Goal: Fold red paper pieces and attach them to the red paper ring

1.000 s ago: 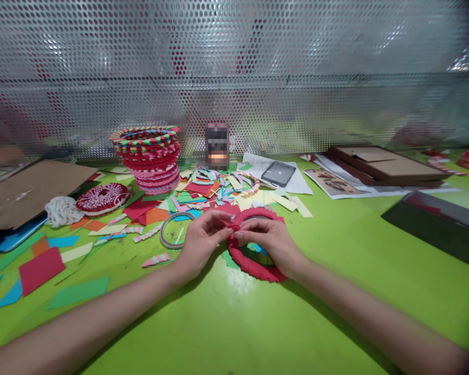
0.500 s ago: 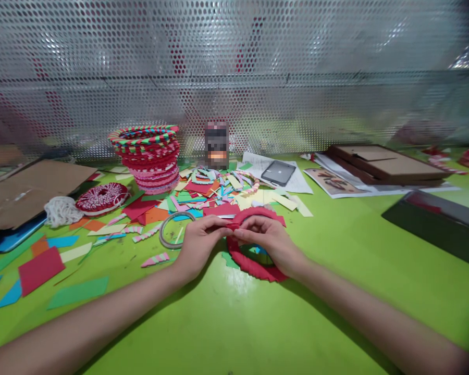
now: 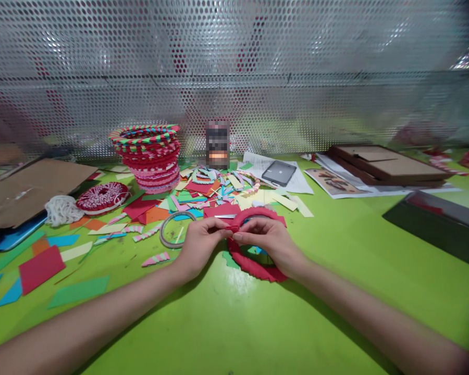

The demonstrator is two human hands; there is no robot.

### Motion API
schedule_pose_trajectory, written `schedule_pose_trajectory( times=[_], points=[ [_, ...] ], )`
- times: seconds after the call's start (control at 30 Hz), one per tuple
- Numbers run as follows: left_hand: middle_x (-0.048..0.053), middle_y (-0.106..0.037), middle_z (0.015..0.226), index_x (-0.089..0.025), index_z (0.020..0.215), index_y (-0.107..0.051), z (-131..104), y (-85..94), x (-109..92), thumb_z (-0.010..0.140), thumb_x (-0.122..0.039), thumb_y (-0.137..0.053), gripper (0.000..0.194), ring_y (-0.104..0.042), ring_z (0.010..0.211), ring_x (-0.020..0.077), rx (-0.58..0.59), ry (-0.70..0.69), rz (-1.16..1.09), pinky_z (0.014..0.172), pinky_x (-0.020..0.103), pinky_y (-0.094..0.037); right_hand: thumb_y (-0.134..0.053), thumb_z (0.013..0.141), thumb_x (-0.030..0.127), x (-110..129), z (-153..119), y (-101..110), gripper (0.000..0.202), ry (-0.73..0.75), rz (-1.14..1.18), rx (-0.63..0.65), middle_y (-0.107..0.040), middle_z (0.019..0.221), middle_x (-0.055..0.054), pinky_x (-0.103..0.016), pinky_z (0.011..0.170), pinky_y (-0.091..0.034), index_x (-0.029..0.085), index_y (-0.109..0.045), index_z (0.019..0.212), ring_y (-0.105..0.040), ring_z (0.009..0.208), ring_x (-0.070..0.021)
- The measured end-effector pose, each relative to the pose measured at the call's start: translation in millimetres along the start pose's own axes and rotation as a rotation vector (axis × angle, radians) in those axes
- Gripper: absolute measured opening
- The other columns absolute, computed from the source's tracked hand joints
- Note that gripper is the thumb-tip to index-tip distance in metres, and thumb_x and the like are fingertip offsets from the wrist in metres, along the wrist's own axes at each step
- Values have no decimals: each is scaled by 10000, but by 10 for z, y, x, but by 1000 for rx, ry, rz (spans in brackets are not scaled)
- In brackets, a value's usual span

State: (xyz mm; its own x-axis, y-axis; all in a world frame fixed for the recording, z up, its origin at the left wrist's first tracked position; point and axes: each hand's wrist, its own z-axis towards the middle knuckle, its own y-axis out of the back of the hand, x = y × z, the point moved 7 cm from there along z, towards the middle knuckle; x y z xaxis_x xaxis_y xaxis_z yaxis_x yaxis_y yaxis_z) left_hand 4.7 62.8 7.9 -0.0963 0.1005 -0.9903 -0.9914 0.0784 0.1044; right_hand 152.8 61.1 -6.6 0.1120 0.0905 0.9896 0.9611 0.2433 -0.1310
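My left hand (image 3: 197, 245) is closed in a pinch, thumb and fingertips on a small folded red strip (image 3: 231, 228) that looks like paper. From the other side my right hand (image 3: 275, 242) pinches the same strip, its fingertips nearly meeting the left ones. Around and below the right hand's fingers lies a red ring (image 3: 250, 265) with a ruffled edge, partly hidden by that hand. Whether strip and ring are joined I cannot tell. A thin metal blade (image 3: 225, 216) shows just beyond the left fingertips. Left of the hands rests a grey ring (image 3: 163, 237).
Coloured paper scraps (image 3: 41, 268) are spread over the green table (image 3: 234, 333). Behind stand a woven basket (image 3: 156, 166), a red-and-white round piece (image 3: 102, 198) and white yarn (image 3: 62, 210). A tablet (image 3: 279, 173), brown frames (image 3: 391, 164) and a dark box (image 3: 437, 224) are to the right.
The fingertips of both hands have shifted slightly on the red strip, and more of its folded end shows between them. The ring has stayed in place.
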Motion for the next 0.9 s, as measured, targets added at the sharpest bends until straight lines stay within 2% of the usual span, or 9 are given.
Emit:
schedule_pose_trajectory(
  times=[0.17,0.3,0.47,0.67,0.9],
  points=[
    [10,-658,593,-164,606,-686,2,-8,-7,655,-228,-705,83,-549,578,136,2,-5,-21,583,255,-437,-856,579,287,3,-5,-3,247,-8,55,-7,-697,713,3,-293,706,-520,191,-686,730,-655,674,-136],
    [36,-709,708,-168,719,-729,-11,-12,-45,684,-246,-713,87,-603,667,164,-3,-37,-3,645,276,-470,-855,574,290,3,-2,6,297,-15,84,-14,-723,777,-21,-331,750,-536,193,-712,816,-678,714,-159],
    [37,-716,758,-181,749,-735,-24,8,-69,687,-273,-738,110,-622,704,169,-26,-68,-9,676,281,-491,-854,573,302,4,-4,4,249,-7,44,-3,-730,767,-31,-341,749,-536,193,-742,767,-676,706,-168],
    [20,-689,641,-177,646,-712,-21,26,-47,673,-241,-703,70,-596,624,161,-49,-11,14,632,280,-476,-869,539,258,14,-22,-38,269,-20,-14,24,-740,794,-41,-338,733,-538,197,-756,775,-679,703,-171],
    [17,-652,605,-169,616,-680,10,9,30,692,-267,-672,125,-545,580,144,-13,31,27,599,275,-431,-841,600,298,0,-27,-40,260,-30,-85,21,-751,798,-64,-333,702,-531,185,-781,825,-669,672,-166]
  ],
)
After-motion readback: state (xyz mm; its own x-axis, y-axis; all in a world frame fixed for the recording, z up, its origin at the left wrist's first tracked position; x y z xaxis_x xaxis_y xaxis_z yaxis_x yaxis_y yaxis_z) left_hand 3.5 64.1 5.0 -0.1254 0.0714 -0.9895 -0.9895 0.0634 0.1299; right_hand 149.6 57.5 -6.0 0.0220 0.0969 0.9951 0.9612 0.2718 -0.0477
